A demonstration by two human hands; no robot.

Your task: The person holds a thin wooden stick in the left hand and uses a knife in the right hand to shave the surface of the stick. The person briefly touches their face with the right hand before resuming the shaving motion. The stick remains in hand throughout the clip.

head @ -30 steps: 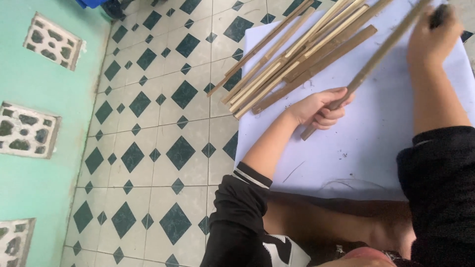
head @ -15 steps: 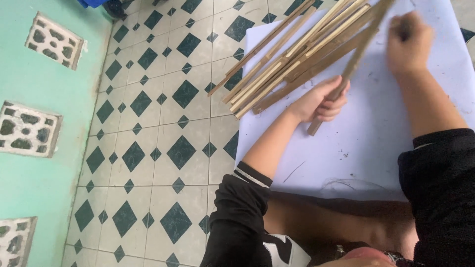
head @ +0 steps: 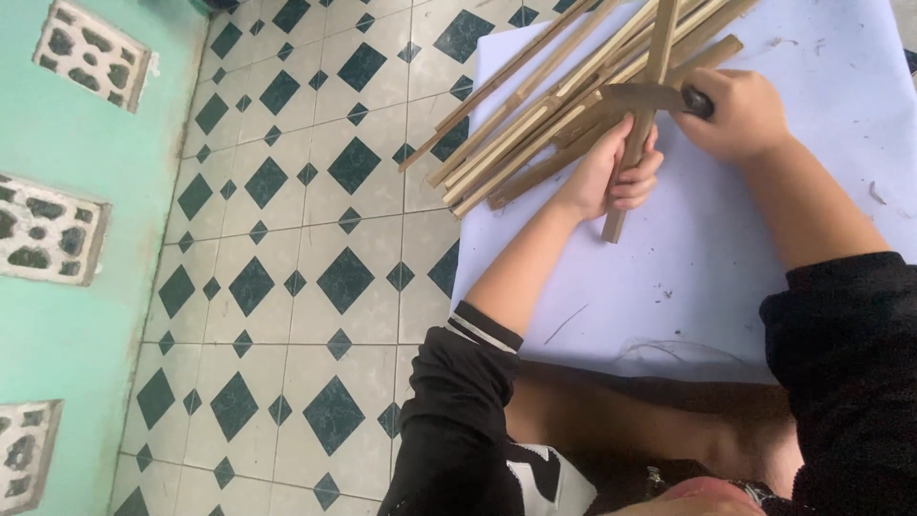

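At the far left a green wall [head: 67,287] with patterned vent blocks is running down the frame, and a tiled floor [head: 287,248] with dark diamonds is spreading beside it. A pale sheet [head: 726,258] is lying over the floor, and a bundle of sticks [head: 535,124] is resting across its top left corner, some ends jutting past the sheet's edge onto the tiles. The left hand [head: 611,172] is closing around one stick [head: 638,143], holding it nearly upright across the bundle. The right hand [head: 735,113] is gripping the dark handle of a knife [head: 659,96], its blade lying against that stick just above the left fingers.

The blade is working very close to the left hand; if it slips down the stick it could likely cut the fingers. The loose sticks might also roll off the sheet. No containers are showing; only shavings are scattered on the sheet.
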